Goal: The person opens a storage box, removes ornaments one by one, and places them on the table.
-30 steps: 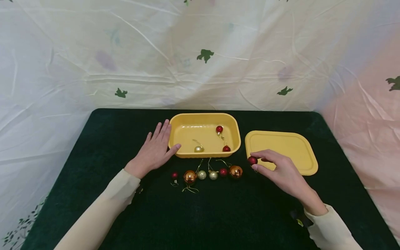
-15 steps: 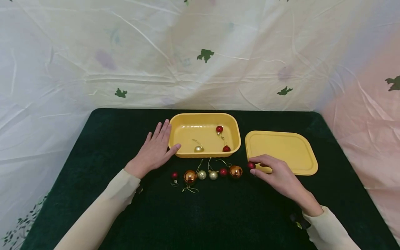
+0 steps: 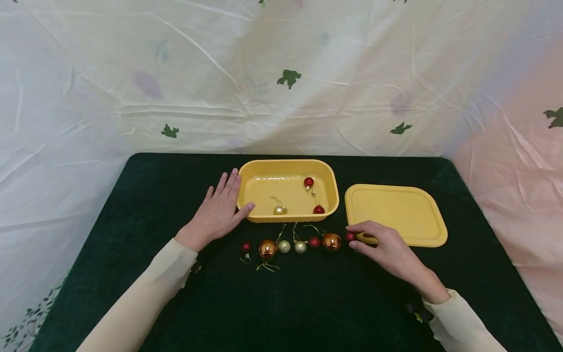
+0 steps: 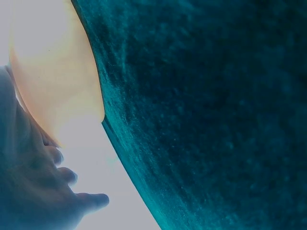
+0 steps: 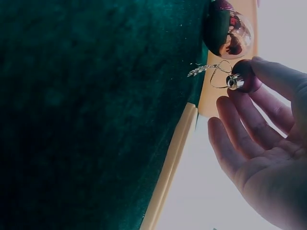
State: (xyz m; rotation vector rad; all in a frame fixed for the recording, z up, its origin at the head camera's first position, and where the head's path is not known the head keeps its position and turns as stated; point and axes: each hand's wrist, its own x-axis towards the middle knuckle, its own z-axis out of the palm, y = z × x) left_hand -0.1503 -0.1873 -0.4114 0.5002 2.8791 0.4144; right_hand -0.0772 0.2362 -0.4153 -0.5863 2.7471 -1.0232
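My right hand [image 3: 389,252] pinches a small dark red Christmas bauble [image 3: 350,236] between thumb and fingertips, just right of a row of baubles. In the right wrist view the held bauble [image 5: 248,76] shows its silver cap and a looped gold string. The nearest bauble in the row is a large shiny copper one [image 3: 332,242]. My left hand [image 3: 216,208] lies with straight fingers against the left side of a yellow box [image 3: 288,218], thumb at its front rim. Inside the box are two red baubles [image 3: 318,209] and a gold one [image 3: 279,209].
A yellow lid [image 3: 398,210] lies right of the box, partly behind my right hand. Along the box's front run another copper bauble [image 3: 268,249], two glittery gold ones [image 3: 284,246] and two small red ones [image 3: 246,247]. Dark green cloth [image 3: 272,308] covers the table.
My right hand has moved down and slightly left with the red bauble, from over the lid's corner towards the end of the row. The left hand has stayed still.
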